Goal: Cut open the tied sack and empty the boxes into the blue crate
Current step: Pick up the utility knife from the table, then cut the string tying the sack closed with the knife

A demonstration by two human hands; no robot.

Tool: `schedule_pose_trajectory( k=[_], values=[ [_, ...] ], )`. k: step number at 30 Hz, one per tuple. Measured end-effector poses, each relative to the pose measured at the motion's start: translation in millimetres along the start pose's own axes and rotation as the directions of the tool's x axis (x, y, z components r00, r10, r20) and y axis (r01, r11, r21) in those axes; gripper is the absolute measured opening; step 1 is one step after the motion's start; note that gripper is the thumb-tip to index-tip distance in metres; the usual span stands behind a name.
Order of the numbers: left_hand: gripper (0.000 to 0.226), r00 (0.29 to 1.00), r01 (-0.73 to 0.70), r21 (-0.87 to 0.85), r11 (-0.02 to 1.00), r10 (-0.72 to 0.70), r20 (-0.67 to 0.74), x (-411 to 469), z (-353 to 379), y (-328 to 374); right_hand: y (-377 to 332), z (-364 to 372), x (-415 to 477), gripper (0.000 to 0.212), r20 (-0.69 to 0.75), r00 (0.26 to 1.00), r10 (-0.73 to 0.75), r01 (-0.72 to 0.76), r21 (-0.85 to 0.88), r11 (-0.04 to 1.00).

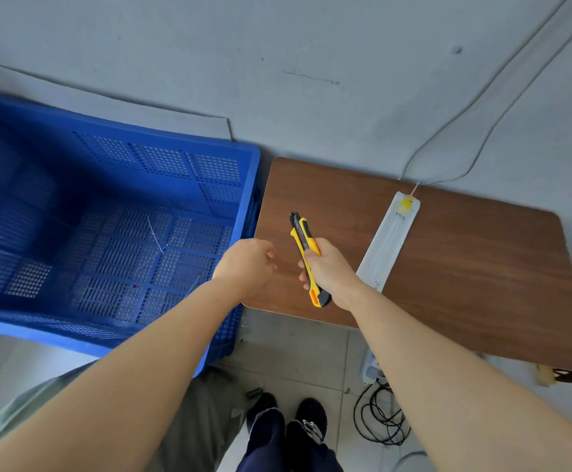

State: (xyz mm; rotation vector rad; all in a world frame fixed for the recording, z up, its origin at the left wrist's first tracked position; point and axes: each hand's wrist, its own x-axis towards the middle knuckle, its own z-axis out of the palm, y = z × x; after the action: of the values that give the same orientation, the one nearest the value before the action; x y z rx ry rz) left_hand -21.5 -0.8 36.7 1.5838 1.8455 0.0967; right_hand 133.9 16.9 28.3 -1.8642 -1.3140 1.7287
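My right hand (329, 270) grips a yellow and black utility knife (306, 247) above the left part of a small brown table (465, 267), the knife's tip pointing away from me. My left hand (249, 267) hovers beside it with fingers loosely curled and holds nothing, over the table's left edge. The blue perforated crate (175, 141) stands on the floor to the left, with only a few thin white strands on its bottom. A grey-green sack (206, 413) lies on the floor below my left forearm, mostly hidden by it. No boxes are visible.
A long white pouch (388, 240) with a yellow tag and a white cord lies across the table. A power strip and a coiled black cable (380, 420) lie on the floor under the table's near edge. My shoes (288, 417) stand between crate and table.
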Motion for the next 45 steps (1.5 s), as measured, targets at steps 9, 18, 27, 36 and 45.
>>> schedule_pose_trajectory(
  k=[9, 18, 27, 36, 45],
  values=[
    [0.026, 0.994, 0.057, -0.053, 0.997, -0.062, -0.088, -52, -65, -2, -57, 17, -52, 0.046, 0.21, 0.976, -0.049, 0.043, 0.035, 0.998],
    [0.026, 0.961, 0.182, -0.072, 0.981, -0.193, -0.199, -109, -88, -23, -84, 44, -89, 0.025, 0.294, 0.939, -0.18, 0.203, -0.048, 0.978],
    [0.028, 0.89, 0.306, -0.142, 0.941, -0.336, -0.307, -190, -85, -45, -80, 69, -136, 0.028, 0.47, 0.858, -0.208, 0.294, -0.118, 0.948],
    [0.027, 0.781, 0.476, -0.215, 0.853, -0.523, -0.341, -280, -66, -95, -66, 137, -183, 0.025, 0.613, 0.75, -0.247, 0.442, -0.188, 0.877],
    [0.025, 0.693, 0.612, -0.202, 0.765, -0.642, -0.328, -353, -34, -164, -35, 213, -212, 0.024, 0.709, 0.691, -0.137, 0.4, -0.218, 0.89]
  ],
)
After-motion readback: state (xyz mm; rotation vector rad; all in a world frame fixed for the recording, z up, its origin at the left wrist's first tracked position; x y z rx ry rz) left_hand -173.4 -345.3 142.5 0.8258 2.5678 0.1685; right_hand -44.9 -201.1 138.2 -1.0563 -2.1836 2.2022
